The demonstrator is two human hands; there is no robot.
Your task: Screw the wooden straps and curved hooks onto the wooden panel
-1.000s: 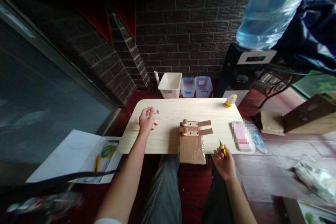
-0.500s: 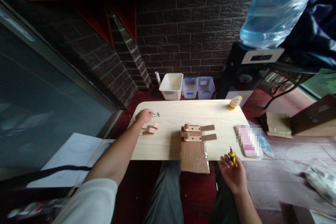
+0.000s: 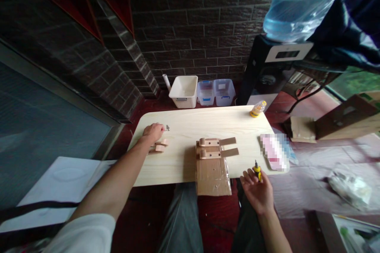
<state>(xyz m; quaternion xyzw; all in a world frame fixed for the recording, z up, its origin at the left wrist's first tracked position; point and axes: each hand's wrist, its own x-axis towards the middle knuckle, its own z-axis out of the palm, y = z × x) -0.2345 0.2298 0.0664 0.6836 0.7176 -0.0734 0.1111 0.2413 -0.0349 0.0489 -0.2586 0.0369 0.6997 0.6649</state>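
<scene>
My left hand (image 3: 153,132) reaches to the table's far left with its fingers pinched together. Right beside its fingertips lie small dark metal pieces (image 3: 168,127), too small to name; what the fingers grip is hidden. Under and beside that wrist are two light wooden pieces with rounded ends (image 3: 160,148). My right hand (image 3: 259,191), palm up at the front edge, is closed around a yellow and black screwdriver (image 3: 257,172), its tip upward. Between the hands, two similar wooden pieces with screw holes (image 3: 211,153) and flat brown strips (image 3: 230,152) rest on a cardboard piece (image 3: 213,178).
The pale wooden table (image 3: 178,170) has a clear bottle with a yellow base (image 3: 257,109) at its far right corner. A pink pack (image 3: 274,152) lies at the right edge. Behind stand a white basket (image 3: 184,93), two clear bins (image 3: 215,93) and a water dispenser (image 3: 267,71).
The view has shifted, so the table and both hands sit further left in the picture. My left hand stays at the small metal pieces, and my right hand still holds the screwdriver.
</scene>
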